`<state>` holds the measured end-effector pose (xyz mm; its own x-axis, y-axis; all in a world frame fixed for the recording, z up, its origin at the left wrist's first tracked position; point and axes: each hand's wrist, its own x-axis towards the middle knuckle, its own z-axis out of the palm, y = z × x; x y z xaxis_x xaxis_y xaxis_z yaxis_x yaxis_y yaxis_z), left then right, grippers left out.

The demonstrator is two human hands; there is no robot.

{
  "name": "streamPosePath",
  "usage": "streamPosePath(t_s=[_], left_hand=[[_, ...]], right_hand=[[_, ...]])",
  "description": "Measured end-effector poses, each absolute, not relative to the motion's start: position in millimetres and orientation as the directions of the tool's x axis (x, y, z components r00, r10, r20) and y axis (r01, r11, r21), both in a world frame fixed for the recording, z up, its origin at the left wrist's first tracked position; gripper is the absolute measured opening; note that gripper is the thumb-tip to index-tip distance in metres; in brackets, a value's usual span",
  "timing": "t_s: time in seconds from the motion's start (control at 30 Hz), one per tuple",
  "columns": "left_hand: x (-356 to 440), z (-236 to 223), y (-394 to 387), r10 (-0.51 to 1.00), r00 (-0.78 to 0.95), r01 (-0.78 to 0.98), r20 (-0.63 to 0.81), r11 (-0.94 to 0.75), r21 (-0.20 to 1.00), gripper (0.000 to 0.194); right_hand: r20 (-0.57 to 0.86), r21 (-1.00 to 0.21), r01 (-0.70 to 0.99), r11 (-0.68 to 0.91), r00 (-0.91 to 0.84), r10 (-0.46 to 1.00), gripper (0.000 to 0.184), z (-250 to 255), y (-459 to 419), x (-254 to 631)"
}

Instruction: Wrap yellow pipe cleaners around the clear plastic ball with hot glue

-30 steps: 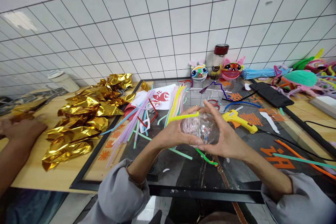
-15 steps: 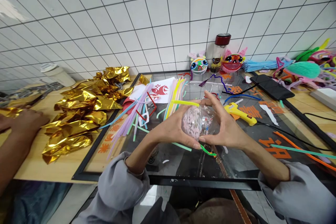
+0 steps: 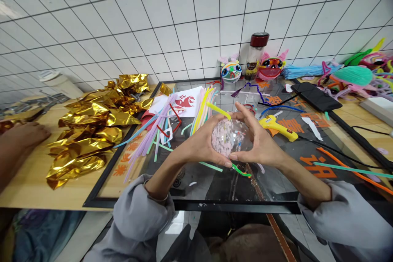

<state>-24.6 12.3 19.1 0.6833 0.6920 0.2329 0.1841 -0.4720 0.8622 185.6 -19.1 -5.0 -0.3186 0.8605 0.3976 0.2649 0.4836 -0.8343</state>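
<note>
Between my two hands is a clear plastic ball, its left half lined with pale pink material. My left hand wraps round the pink side, thumb underneath. My right hand curves round the clear side, fingers over the top and thumb below. A yellow pipe cleaner sticks out above the ball by my left fingers; where its near end is fixed I cannot tell. Below the ball hangs or lies a green and orange pipe cleaner. Right of my right hand lies a yellow glue gun.
Bundled pastel pipe cleaners and crumpled gold foil lie to the left. Another person's hand rests at far left. Behind stand a lidded bottle and two decorated animal-face balls. A black phone lies right, near a cable.
The view has shifted slightly. The yellow pipe cleaner above the ball now slants up to the left instead of lying nearly level. Both hands still hold the ball.
</note>
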Motion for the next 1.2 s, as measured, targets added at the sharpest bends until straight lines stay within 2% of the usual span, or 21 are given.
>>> streamPosePath(t_s=[0.4,0.6,0.8,1.0,1.2], left_hand=[[-33.1,18.9,15.9,0.692,0.709,0.251,0.136,-0.428,0.868,0.125],[-25.3,18.4,12.0,0.695,0.683,0.199,0.223,-0.471,0.859,0.118],[-19.5,18.4,7.7,0.725,0.642,0.173,0.250,-0.455,0.874,0.109],[-16.1,13.1,4.4,0.774,0.589,0.230,0.231,-0.435,0.871,0.107],[-15.3,10.9,1.7,0.771,0.576,0.254,0.273,-0.486,0.836,0.099]], right_hand=[[0.354,-0.854,0.271,0.443,-0.320,0.879,0.115,-1.4,-18.0,188.7],[0.344,-0.859,0.277,0.431,-0.311,0.886,0.115,-1.4,-19.8,187.9],[0.374,-0.859,0.244,0.451,-0.304,0.876,0.116,-1.9,-20.1,186.9],[0.361,-0.870,0.234,0.435,-0.301,0.883,0.115,-4.0,-21.0,187.9],[0.360,-0.885,0.176,0.431,-0.328,0.873,0.116,-6.2,-20.3,187.9]])
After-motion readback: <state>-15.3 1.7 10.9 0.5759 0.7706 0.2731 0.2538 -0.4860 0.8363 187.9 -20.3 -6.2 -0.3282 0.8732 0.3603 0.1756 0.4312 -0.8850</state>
